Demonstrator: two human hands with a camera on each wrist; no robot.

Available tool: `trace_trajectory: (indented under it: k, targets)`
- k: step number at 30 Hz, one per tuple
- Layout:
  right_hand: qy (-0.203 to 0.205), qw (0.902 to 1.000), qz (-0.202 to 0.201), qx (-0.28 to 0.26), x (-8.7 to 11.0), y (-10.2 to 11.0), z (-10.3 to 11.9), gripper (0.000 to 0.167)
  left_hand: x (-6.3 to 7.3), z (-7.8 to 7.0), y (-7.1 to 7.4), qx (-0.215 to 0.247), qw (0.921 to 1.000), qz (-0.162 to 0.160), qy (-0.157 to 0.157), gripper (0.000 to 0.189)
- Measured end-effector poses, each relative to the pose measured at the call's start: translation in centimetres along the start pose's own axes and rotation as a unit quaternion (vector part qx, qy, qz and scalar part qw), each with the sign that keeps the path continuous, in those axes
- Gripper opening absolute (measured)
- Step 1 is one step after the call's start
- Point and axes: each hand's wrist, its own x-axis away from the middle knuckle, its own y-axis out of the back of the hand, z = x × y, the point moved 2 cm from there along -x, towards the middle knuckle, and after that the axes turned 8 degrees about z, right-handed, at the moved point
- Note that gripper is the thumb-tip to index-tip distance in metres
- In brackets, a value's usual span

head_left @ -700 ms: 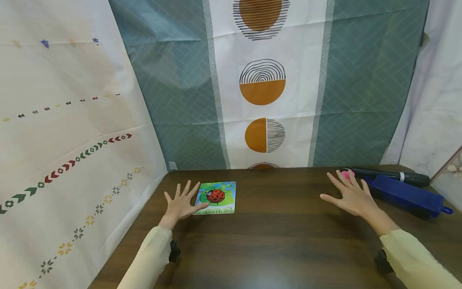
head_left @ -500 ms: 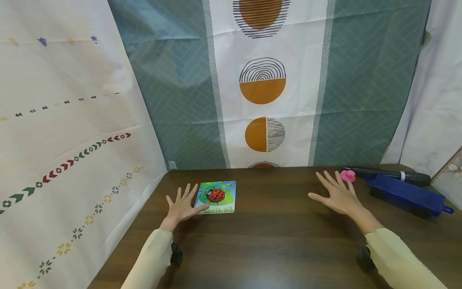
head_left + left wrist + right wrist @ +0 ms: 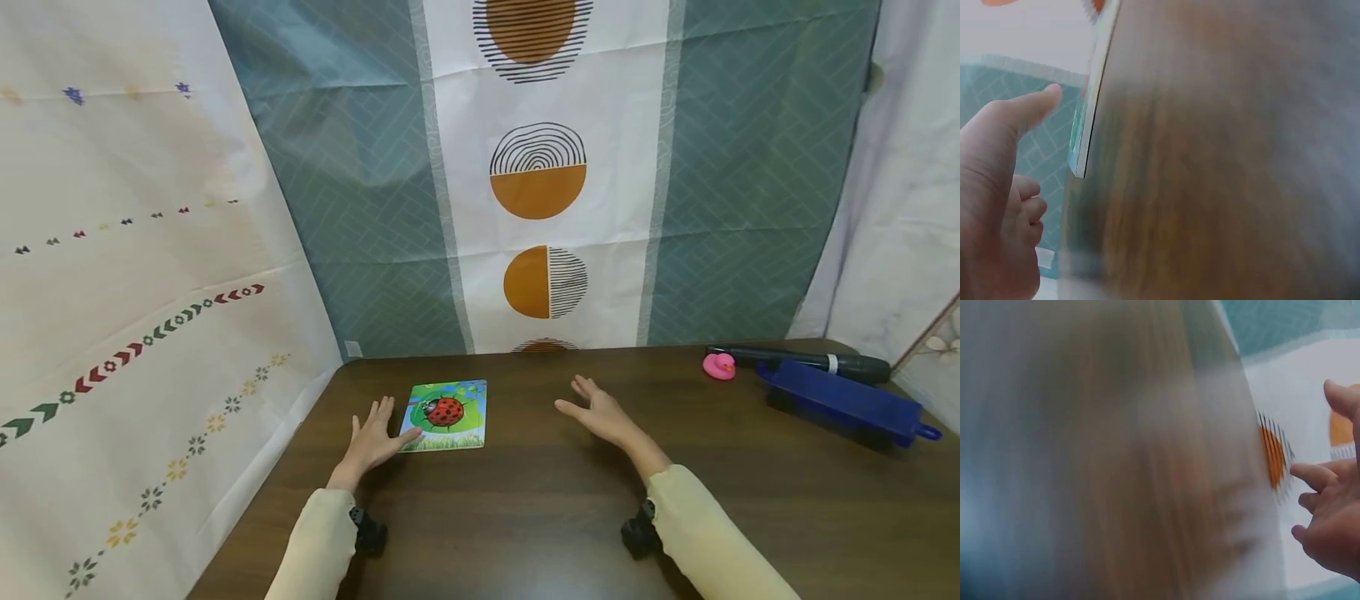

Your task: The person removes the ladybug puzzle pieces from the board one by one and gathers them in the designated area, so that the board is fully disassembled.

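Note:
A square ladybug picture board (image 3: 446, 415) lies flat on the dark wooden table. My left hand (image 3: 371, 443) is at the board's left side, fingers spread, its thumb over the lower left corner in the head view. In the left wrist view the board (image 3: 1092, 100) shows edge-on and the thumb (image 3: 1034, 107) appears apart from it. My right hand (image 3: 602, 414) hovers above the table to the right of the board, fingers extended, with nothing in it. The right wrist view shows that hand (image 3: 1335, 506) over the blurred tabletop.
At the back right sit a pink rubber duck (image 3: 719, 367), a long black rod-like item (image 3: 862, 368) with a pale band, and a blue oblong item (image 3: 843, 400) with a loop at its end. A patterned curtain (image 3: 547, 275) hangs behind the table's far edge.
My right hand has moved left, away from the pink duck, toward the board. The duck is now fully uncovered. My left hand stays beside the board, and the view has shifted slightly.

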Motion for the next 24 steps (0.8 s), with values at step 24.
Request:
trace_trajectory:
  k: [24]
  targets:
    - [0.054, 0.9977, -0.042, -0.005, -4.8, -11.1, 5.2, 0.061, -0.7, 1.5, -1.7, 0.137, 0.9905, 0.009, -0.007, 0.071]
